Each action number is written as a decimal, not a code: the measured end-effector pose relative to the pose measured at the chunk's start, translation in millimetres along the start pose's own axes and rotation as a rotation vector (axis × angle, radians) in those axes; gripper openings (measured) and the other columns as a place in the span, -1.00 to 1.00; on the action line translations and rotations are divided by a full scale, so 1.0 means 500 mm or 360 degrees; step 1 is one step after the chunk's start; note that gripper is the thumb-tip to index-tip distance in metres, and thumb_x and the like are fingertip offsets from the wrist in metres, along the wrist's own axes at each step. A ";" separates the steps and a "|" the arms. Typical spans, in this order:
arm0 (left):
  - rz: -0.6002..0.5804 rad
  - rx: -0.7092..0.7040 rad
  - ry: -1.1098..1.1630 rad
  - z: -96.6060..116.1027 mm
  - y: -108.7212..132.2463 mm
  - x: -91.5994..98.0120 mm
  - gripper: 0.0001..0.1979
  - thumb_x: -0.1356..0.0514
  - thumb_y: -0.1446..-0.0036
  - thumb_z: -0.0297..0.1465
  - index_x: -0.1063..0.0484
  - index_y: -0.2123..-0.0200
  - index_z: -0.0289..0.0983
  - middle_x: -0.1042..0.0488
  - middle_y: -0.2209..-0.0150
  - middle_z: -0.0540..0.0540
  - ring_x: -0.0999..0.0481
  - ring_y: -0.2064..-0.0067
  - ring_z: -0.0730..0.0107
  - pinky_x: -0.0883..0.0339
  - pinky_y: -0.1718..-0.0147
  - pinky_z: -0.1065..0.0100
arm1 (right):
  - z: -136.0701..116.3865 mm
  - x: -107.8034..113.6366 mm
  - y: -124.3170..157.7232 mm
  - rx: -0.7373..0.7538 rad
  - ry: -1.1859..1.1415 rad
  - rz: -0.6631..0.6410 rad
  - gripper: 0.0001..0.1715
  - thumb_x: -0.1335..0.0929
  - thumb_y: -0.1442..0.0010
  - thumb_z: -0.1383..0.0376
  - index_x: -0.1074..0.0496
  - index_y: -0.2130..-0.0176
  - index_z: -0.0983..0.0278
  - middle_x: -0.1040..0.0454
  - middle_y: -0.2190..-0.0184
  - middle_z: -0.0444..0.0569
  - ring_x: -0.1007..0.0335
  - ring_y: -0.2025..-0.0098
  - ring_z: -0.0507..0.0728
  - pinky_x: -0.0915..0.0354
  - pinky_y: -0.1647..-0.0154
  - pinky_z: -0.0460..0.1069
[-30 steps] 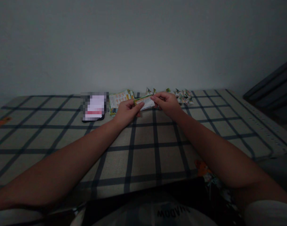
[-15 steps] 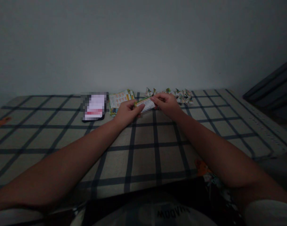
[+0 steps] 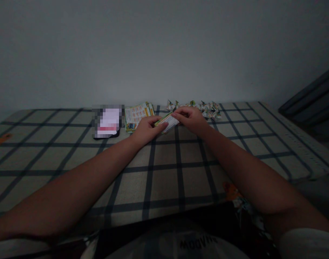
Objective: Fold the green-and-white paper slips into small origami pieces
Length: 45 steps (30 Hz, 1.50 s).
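Between my two hands is a folded printed paper [image 3: 170, 124], white with dark print and a green edge. My left hand [image 3: 148, 128] grips its left end, thumb on top. My right hand [image 3: 190, 118] pinches its upper right end between thumb and fingers. Just beyond my left hand lies a stack of printed paper sheets [image 3: 137, 113] with green and yellow borders and rows of orange print. Behind my right hand sits a group of small folded paper pieces [image 3: 211, 109] with pointed corners, partly covered by the hand.
A phone [image 3: 109, 120] with a lit, blurred screen lies left of the sheets. All rests on a checked cloth [image 3: 164, 183] against a plain wall [image 3: 164, 50]. An orange item [image 3: 1, 141] is at the left edge, another orange patch [image 3: 231, 190] near my right forearm.
The folded paper has tilted more steeply, and its visible face looks narrower. My left hand has shifted slightly right; my right hand has barely moved. Both keep hold of the paper.
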<state>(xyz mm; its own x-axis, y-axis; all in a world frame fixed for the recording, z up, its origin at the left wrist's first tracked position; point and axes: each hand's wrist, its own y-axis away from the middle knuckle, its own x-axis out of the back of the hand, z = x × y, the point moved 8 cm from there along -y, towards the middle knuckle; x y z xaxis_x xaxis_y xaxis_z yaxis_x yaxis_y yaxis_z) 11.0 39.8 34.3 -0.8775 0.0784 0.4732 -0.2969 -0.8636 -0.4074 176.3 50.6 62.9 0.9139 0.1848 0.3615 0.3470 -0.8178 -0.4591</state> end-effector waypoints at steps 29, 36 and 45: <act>0.0400 -0.0040 -0.0114 0.005 0.002 0.043 -0.74 -0.28 -0.11 -0.18 -0.58 0.38 -0.28 -0.50 0.51 -0.01 -0.39 0.45 0.41 -0.17 0.48 0.39 | -0.010 -0.010 -0.006 0.0185 0.0351 -0.0244 -0.71 -0.36 -0.26 0.10 -0.39 0.32 0.29 -0.38 0.47 -0.14 -0.23 0.42 0.02 -0.15 0.34 -0.05; 0.0436 -0.0155 -0.0111 0.023 0.006 0.045 -0.75 -0.27 -0.17 -0.20 -0.59 0.38 -0.27 -0.54 0.48 -0.03 -0.45 0.42 0.40 -0.23 0.44 0.38 | 0.014 -0.003 -0.010 0.0059 0.0157 -0.0063 -0.58 -0.38 -0.20 0.02 -0.41 0.15 0.31 -0.40 0.33 -0.10 -0.23 0.42 0.00 -0.17 0.38 -0.06; 0.0298 -0.0306 -0.0124 0.046 0.004 0.030 -0.71 -0.27 -0.21 -0.16 -0.60 0.40 -0.26 -0.59 0.45 -0.04 -0.51 0.39 0.39 -0.31 0.39 0.38 | -0.015 -0.008 -0.002 0.0095 0.0213 -0.0109 -0.48 -0.38 -0.21 -0.10 -0.49 0.37 0.32 -0.38 0.51 -0.14 -0.21 0.43 0.00 -0.14 0.38 -0.06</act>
<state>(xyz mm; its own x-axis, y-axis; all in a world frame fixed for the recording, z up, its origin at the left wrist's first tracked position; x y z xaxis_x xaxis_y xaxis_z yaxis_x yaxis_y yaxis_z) 5.7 27.8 58.3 -0.8945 -0.1185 0.4310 -0.2048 -0.7484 -0.6308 170.7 46.5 67.9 0.8528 0.1613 0.4966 0.4230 -0.7711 -0.4759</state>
